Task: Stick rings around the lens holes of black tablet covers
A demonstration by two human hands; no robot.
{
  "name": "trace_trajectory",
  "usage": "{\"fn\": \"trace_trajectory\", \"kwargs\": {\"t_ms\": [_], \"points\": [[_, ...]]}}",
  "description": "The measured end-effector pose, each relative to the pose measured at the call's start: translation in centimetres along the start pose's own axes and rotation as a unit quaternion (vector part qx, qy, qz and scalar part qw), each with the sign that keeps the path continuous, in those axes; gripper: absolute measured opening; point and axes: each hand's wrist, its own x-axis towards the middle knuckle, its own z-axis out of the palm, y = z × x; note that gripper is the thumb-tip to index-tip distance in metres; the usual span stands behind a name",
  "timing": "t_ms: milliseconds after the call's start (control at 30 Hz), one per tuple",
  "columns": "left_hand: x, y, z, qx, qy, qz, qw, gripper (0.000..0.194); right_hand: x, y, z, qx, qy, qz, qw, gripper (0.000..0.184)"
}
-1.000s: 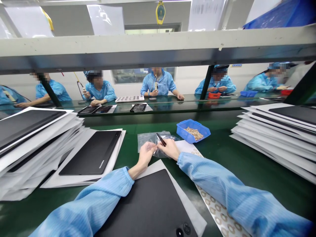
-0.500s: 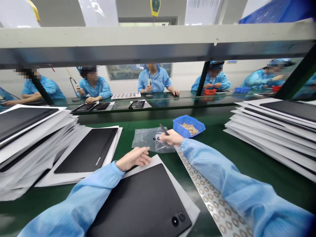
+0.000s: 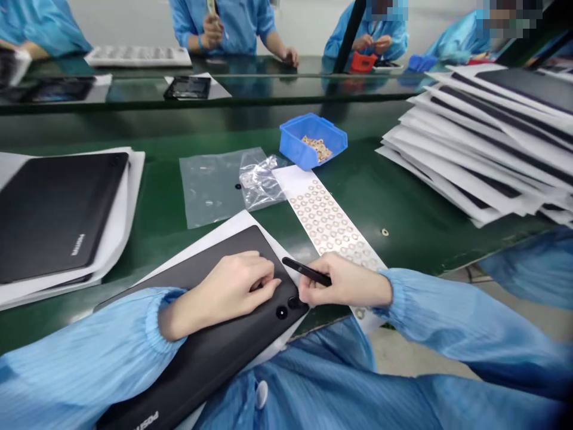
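Note:
A black tablet [image 3: 197, 370] lies camera side up on white paper [image 3: 147, 272] at the table's near edge. My left hand [image 3: 233, 289] rests on its back, fingers curled in loosely, with nothing visible in them. At the tablet's corner, my right hand [image 3: 344, 280] is closed around black tweezers [image 3: 308, 273], whose tips are hidden under the fingers beside the two round camera rings [image 3: 282, 312]. Partly under my right hand runs a white sheet of ring stickers [image 3: 329, 218]. Beyond the tablet lies a clear plastic bag [image 3: 210, 185] with a small black ring [image 3: 238, 186] on it.
A blue bin [image 3: 298, 146] holds many small tan pieces. One loose ring [image 3: 384, 232] lies on the green table. Tablets interleaved with paper are stacked at right [image 3: 465, 149]; another tablet [image 3: 58, 209] lies on paper at left. Co-workers in blue sit across the bench.
Both hands have come back from the plastic bag to the tablet, the right one carrying the tweezers. My left fingers have curled in. The view has tilted down, and the tablet has turned.

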Motion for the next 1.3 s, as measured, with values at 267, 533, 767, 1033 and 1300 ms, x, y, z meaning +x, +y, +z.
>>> {"fn": "trace_trajectory", "kwargs": {"t_ms": [267, 533, 767, 1033, 1300], "points": [[0.3, -0.5, 0.4, 0.034, -0.006, 0.039, 0.999, 0.031, 0.0, -0.3, 0.9, 0.046, 0.019, 0.048, 0.998, 0.008], [0.2, -0.3, 0.1, 0.039, -0.021, 0.042, 0.998, 0.026, -0.4, -1.1, 1.0, -0.065, 0.026, 0.026, 0.997, 0.007], [0.3, -0.2, -0.1, 0.030, -0.036, 0.030, 0.998, 0.017, -0.3, -2.5, 1.4, -0.229, 0.049, 0.014, 0.972, 0.029], [-1.0, 0.6, -0.4, -0.059, -0.009, 0.077, 0.995, 0.016, -1.7, -1.2, 0.9, -0.038, 0.140, -0.032, 0.989, 0.027], [-1.3, 0.7, -0.5, 0.041, -0.083, 0.142, 0.985, 0.031, -4.7, 0.4, 5.0, 0.180, 0.360, -0.117, 0.908, 0.045]]}}
